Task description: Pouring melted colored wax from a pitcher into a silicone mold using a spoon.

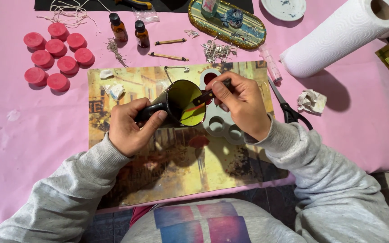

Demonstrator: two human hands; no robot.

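We see pink cloth [352,130] over the table, a picture placemat [127,85] in the middle. Around it: eight pink wax discs [55,56] at the far left, two amber dropper bottles [130,31] behind, two small wooden sticks [169,48], metal scraps [217,50], an oval decorated tray [248,33], a white dish [284,9], a syringe [271,63], a paper towel roll [338,38], scissors [287,110] and a crumpled tissue [311,101] to the right. A grey palette mould [223,126] lies right under the pot, partly covered by it and by the right hand.

Left hand [129,130] is clenched round the black handle of the small melting pot [184,102], held above the placemat centre, tilted so its mouth faces up toward us; the handle runs left, the spout side right over the mould. Inside looks yellow-green.

Right hand [241,103] pinches a dark tool [210,93], its long axis slanting from the fingers down-left into the pot. We can't tell if the tip is a blade or a spatula; red on it.

Towel roll and tray are cut off at the top edge; the scissor handles are hidden by the sleeve.
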